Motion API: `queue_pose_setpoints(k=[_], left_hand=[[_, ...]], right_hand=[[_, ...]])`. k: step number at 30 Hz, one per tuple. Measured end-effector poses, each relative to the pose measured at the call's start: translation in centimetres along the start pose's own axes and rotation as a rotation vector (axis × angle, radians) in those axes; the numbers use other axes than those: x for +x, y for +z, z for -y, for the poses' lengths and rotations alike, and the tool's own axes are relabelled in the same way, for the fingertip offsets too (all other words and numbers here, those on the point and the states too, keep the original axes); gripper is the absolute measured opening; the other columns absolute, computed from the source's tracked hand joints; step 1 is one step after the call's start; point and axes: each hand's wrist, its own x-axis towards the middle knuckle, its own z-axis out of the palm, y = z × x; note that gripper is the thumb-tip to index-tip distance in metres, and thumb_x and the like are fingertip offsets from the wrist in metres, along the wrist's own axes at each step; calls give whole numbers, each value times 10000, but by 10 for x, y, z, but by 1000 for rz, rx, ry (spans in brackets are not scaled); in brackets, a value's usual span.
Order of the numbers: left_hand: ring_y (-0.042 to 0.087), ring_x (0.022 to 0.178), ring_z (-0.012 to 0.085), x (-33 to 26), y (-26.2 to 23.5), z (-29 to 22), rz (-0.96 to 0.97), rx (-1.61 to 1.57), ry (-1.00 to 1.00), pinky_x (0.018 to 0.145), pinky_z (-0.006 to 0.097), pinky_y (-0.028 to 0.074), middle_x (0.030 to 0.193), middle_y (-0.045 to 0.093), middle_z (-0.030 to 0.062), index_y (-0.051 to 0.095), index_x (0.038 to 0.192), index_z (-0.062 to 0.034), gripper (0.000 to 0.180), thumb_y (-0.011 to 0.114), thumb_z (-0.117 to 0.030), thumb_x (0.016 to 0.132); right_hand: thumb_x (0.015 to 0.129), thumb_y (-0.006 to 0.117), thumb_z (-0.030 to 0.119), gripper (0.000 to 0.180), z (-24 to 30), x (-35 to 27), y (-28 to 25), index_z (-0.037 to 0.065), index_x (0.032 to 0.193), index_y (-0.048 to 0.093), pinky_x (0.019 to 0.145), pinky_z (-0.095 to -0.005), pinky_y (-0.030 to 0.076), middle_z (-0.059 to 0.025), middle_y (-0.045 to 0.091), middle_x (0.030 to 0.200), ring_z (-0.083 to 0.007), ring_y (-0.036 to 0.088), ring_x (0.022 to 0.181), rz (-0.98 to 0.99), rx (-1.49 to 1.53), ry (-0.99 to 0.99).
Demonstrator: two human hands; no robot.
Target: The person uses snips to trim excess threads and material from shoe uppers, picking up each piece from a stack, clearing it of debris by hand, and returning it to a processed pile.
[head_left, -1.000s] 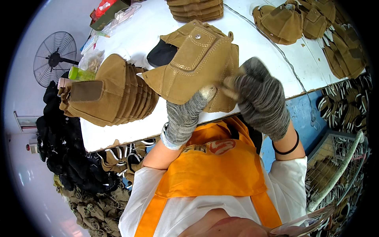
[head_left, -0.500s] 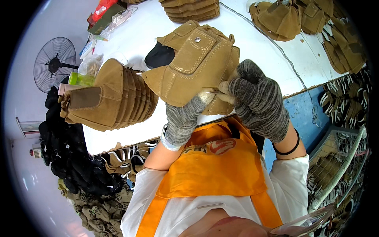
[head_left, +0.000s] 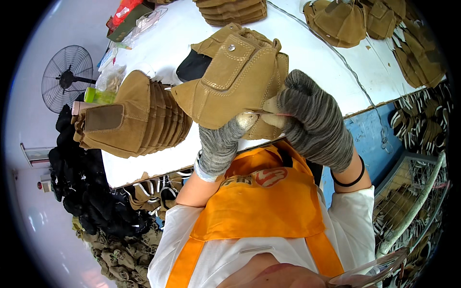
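Note:
A tan suede boot upper [head_left: 240, 81] with pale double stitching, a pocket flap and a metal snap is held up at the table's near edge. My left hand [head_left: 225, 137], in a grey knit glove with bare fingertips, grips its lower edge, thumb on top and other fingers hidden behind. My right hand [head_left: 312, 120], gloved the same way, is closed in a pinch at the upper's lower right. Between its fingers is a thin metal tool [head_left: 264, 113] with a reddish part; its tip reaches my left thumb. Its exact kind is hard to make out.
A stack of tan uppers [head_left: 139, 117] stands left on the white table [head_left: 307, 53]. More uppers [head_left: 336, 21] lie at the far right, beside a grey cable [head_left: 343, 62]. A fan [head_left: 67, 74] is at left, and a wire cart [head_left: 408, 201] at right.
The boot upper has shifted slightly left and tilted a little. My right hand has turned slightly, and the reddish part of the tool now shows. Both hands keep their grip.

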Motion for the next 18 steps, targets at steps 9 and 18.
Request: queue_pose_setpoints(k=[9, 18], left_hand=[[563, 1073, 271, 1, 5, -20, -13, -475, -228, 925, 410, 484, 1207, 528, 147, 381, 1309, -15, 730, 754, -189, 706], [601, 968, 193, -3, 9, -17, -21, -213, -57, 821, 311, 506, 1090, 615, 119, 503, 1194, 21, 583, 755, -277, 761]], right_hand=[[819, 685, 130, 196, 1, -6, -6, 58, 988, 617, 672, -229, 477, -51, 587, 935, -119, 582, 781, -424, 245, 344], [764, 704, 46, 280, 2, 0, 3, 51, 1024, 599, 644, -267, 479, -73, 595, 879, -181, 571, 751, -241, -31, 4]])
